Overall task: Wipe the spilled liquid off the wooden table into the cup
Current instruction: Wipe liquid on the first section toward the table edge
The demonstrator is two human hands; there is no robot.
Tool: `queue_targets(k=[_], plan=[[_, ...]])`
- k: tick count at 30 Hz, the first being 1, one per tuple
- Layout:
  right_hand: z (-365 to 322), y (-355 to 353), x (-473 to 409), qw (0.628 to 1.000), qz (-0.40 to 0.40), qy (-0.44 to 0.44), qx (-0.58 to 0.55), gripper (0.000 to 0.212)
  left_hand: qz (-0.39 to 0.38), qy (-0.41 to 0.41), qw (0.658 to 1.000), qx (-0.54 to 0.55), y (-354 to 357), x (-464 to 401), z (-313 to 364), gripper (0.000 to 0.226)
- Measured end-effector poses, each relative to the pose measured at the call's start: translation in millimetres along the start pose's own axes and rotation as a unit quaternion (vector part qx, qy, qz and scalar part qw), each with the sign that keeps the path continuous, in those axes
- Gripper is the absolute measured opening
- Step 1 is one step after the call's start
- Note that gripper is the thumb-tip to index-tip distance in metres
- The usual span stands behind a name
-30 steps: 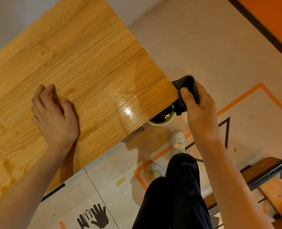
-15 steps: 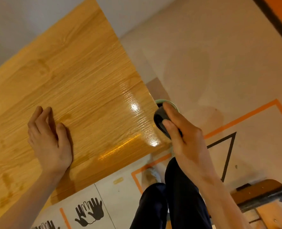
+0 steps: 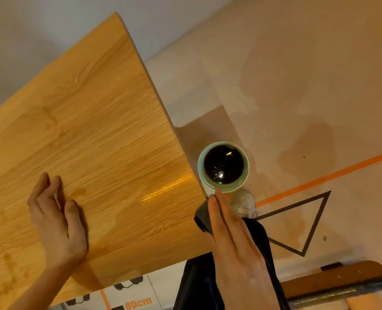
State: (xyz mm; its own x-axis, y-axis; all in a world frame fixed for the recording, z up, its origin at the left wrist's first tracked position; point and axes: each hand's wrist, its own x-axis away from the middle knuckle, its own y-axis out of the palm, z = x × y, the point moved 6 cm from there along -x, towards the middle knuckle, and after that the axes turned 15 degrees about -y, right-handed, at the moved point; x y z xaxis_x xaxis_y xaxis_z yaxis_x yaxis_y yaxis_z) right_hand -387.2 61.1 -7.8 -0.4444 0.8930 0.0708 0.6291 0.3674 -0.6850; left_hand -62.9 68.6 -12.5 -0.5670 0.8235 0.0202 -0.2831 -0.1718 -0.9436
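The wooden table (image 3: 100,121) fills the left half of the view, and a wet sheen (image 3: 163,190) glints close to its right edge. Just past that edge, lower down, stands a pale green cup (image 3: 223,189) full of dark liquid. My right hand (image 3: 234,240) lies at the table's right edge near the front corner, its straight fingers pressing a dark cloth (image 3: 202,217) there and pointing at the cup. The thumb is hidden. My left hand (image 3: 58,220) rests on the tabletop with loose fingers and holds nothing.
My dark trouser leg (image 3: 199,285) and a light shoe (image 3: 244,201) are below the cup. The floor carries an orange tape line (image 3: 333,175) and a black triangle outline (image 3: 315,222). A wooden bench (image 3: 342,278) sits at the bottom right.
My right hand drew back from the cup towards the table's front corner and flattened over the cloth, so the cup now shows fully. My left hand stayed on the tabletop.
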Motion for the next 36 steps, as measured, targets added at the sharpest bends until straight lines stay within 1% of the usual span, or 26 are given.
queue_targets(k=[2,3,6,8,10,12,14,15,17,19,21,22,24,25,27,29,31,32,34,36], plan=[[2,-1,-20,1.000,0.009,-0.002,0.014,0.088,-0.006,-0.005,1.000,0.009,0,-1,1,0.047],[-1,-3,-39,0.999,0.026,-0.009,0.015,0.085,-0.010,-0.010,1.000,0.015,0,-1,0,0.046],[-7,-5,-111,0.996,0.084,-0.019,0.011,0.063,-0.017,-0.029,0.999,0.028,2,0,0,0.052],[-8,-5,-144,0.996,0.085,-0.017,0.011,0.058,-0.022,-0.032,0.999,0.030,3,0,-1,0.053],[-10,-5,-139,0.997,0.063,-0.025,0.040,0.057,-0.027,-0.028,0.999,0.033,4,1,-3,0.053],[-11,-5,-99,0.998,0.021,-0.033,0.057,0.065,-0.027,-0.026,0.999,0.032,4,3,-4,0.053],[-9,-4,-56,0.998,-0.019,-0.032,0.056,0.079,-0.025,-0.027,0.999,0.032,5,3,-6,0.053],[-7,-3,-44,0.998,-0.034,-0.027,0.053,0.086,-0.024,-0.029,0.999,0.034,5,2,-7,0.053],[-4,0,-47,0.997,-0.040,-0.018,0.063,0.092,-0.024,-0.034,0.998,0.038,5,0,-8,0.054],[-7,1,-79,0.997,-0.011,-0.009,0.082,0.086,-0.018,-0.037,0.999,0.033,4,0,-8,0.055],[-11,-2,-128,0.995,0.041,-0.018,0.090,0.070,-0.010,-0.033,0.999,0.026,3,1,-7,0.055],[-13,-1,-155,0.995,0.050,-0.027,0.085,0.064,-0.012,-0.033,0.999,0.029,3,1,-6,0.055],[-16,2,-200,0.995,0.038,-0.039,0.078,0.062,-0.016,-0.040,0.998,0.037,2,0,-3,0.054],[-16,1,-212,0.994,0.048,-0.042,0.089,0.060,-0.016,-0.042,0.998,0.037,1,0,-3,0.054],[-11,1,-209,0.992,0.072,-0.034,0.102,0.059,-0.019,-0.046,0.998,0.036,-3,0,-2,0.053],[-6,5,-173,0.992,0.092,-0.037,0.076,0.058,-0.024,-0.043,0.997,0.053,-9,-6,-6,0.051],[-8,7,-126,0.995,0.077,-0.036,0.056,0.049,-0.015,-0.034,0.997,0.062,-14,-28,-14,0.046],[-9,6,-110,0.996,0.070,-0.030,0.051,0.048,-0.008,-0.028,0.998,0.058,-14,-46,-18,0.045],[-9,2,-105,0.994,0.102,-0.026,0.032,0.047,0.001,-0.017,0.999,0.042,-13,-86,-23,0.043],[-12,4,-130,0.992,0.119,-0.032,0.024,0.048,0.002,0.006,1.000,0.017,-11,-118,-19,0.045]])
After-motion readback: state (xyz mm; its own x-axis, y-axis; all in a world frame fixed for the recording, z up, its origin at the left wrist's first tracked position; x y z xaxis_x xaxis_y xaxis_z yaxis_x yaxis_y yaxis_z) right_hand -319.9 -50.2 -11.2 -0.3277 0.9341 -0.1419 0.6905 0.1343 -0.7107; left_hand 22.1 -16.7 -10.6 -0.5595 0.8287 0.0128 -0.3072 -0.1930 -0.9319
